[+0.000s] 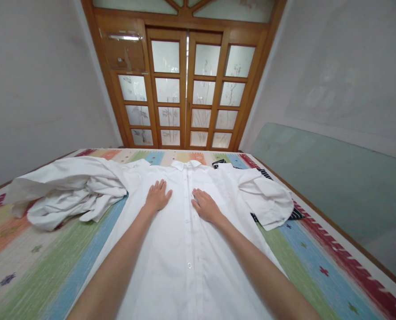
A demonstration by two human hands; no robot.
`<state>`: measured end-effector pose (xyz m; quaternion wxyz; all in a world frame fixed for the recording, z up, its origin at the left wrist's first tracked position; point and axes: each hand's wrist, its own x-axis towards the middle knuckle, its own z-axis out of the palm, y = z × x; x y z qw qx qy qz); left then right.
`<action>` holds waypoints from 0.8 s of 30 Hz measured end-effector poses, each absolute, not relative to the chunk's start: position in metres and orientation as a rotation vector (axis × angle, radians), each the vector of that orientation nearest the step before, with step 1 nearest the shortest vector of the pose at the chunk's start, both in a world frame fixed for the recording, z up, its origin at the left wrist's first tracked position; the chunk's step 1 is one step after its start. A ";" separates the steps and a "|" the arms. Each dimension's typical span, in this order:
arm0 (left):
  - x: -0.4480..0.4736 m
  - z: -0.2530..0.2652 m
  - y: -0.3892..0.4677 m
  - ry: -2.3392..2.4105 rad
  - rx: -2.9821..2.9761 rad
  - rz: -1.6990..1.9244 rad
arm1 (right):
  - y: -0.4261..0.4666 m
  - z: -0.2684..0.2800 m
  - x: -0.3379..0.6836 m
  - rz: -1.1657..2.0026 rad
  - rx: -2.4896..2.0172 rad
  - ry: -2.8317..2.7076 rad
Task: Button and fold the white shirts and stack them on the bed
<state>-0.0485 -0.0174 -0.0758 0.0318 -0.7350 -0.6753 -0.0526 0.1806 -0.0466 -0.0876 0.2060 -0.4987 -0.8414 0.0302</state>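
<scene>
The white shirt (164, 262) lay front up on the striped cloth (81, 258), with the left hand (157, 196) and right hand (204, 204) resting flat, palms down, either side of the shirt's button strip (186, 240), gripping nothing. It looked light, soft and easily creased, probably best held by its firmer collar (186, 165).

shirt (161, 266): white, button-front, spread face up on striped cloth (27, 251)
collar (186, 165): far end, folded down
buttons (189, 266): lengthwise down middle
front (221, 271): mostly smooth, slight wrinkles
right-side sleeve (268, 200): angled outward, creased
</scene>
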 end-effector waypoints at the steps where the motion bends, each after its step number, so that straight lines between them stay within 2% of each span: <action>1: -0.050 -0.076 -0.014 -2.087 -2.255 -0.156 | -0.047 -0.088 0.181 0.080 -1.389 -2.348; 24: -0.077 -0.072 0.094 -2.150 -2.374 0.013 | -0.044 -0.097 0.180 0.038 -1.349 -2.284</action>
